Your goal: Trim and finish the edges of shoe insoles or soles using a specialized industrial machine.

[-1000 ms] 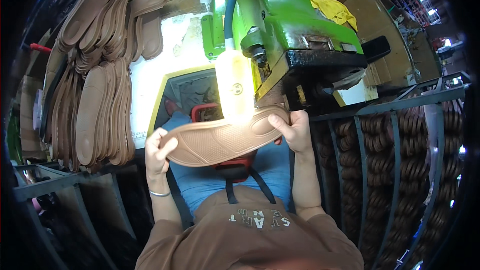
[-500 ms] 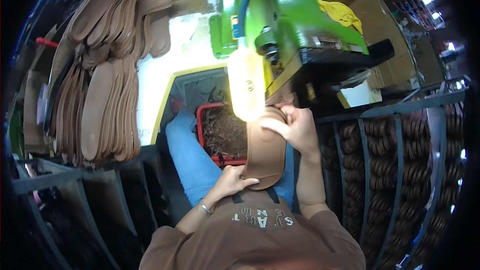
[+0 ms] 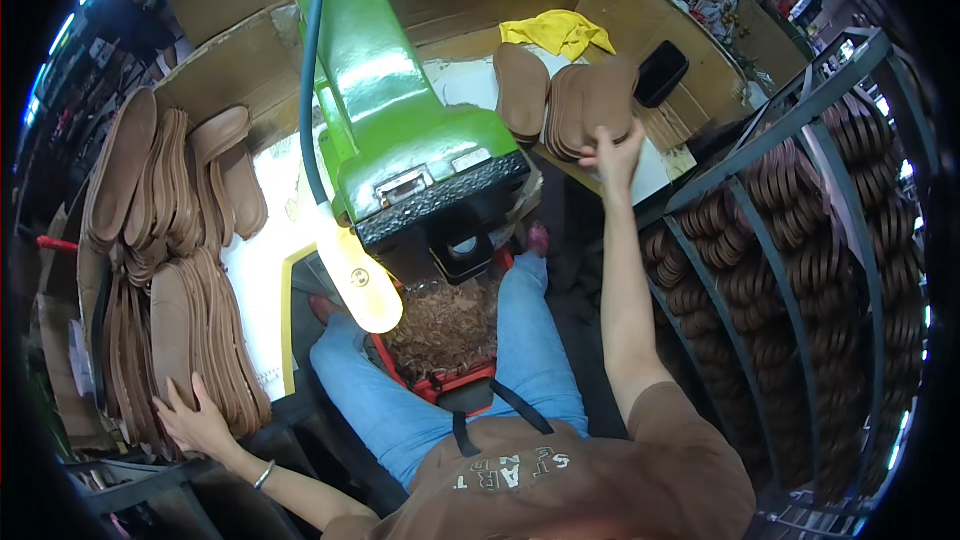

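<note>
My left hand lies with spread fingers against the near end of a row of brown shoe insoles standing packed on the left side. At the far right, my right hand grips the near end of a single insole. That insole overlaps a small stack of insoles. Left of this stack sits another insole pile. Between my two hands stands a green machine with a black front, and a lit yellow lamp hangs on its blue cable.
More insoles lean at the far left. A red bin of brown scraps sits between my knees. A yellow cloth and a black phone-like object lie at the back right. Metal racks packed with brown pieces flank my right side.
Both hands have left my lap, where they held an insole. My right hand has moved to the far right stack, my left to the left row. The view has shifted.
</note>
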A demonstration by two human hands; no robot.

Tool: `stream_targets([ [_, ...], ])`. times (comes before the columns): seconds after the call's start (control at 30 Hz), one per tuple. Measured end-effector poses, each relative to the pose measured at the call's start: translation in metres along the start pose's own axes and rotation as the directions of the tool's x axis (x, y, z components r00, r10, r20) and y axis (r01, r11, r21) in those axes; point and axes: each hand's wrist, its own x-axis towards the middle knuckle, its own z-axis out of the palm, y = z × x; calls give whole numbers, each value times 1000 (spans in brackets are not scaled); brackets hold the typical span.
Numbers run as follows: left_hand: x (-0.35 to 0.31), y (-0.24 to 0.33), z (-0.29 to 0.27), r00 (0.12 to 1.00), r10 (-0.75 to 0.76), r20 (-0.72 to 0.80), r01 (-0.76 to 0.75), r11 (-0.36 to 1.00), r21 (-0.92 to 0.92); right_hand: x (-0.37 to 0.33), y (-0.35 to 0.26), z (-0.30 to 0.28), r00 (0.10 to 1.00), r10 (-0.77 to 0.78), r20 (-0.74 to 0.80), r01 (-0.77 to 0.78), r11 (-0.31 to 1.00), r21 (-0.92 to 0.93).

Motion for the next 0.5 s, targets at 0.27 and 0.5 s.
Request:
stream_targets([
  [0.27, -12, -21, -45, 988, -29, -149, -67, 794, -605, -70, 17, -14, 976, 204, 77, -204, 979, -2],
  [0.5, -58, 37, -134, 776, 626, -70, -400, 404, -823, -177, 27, -39, 687, 351, 636, -411, 910, -59],
])
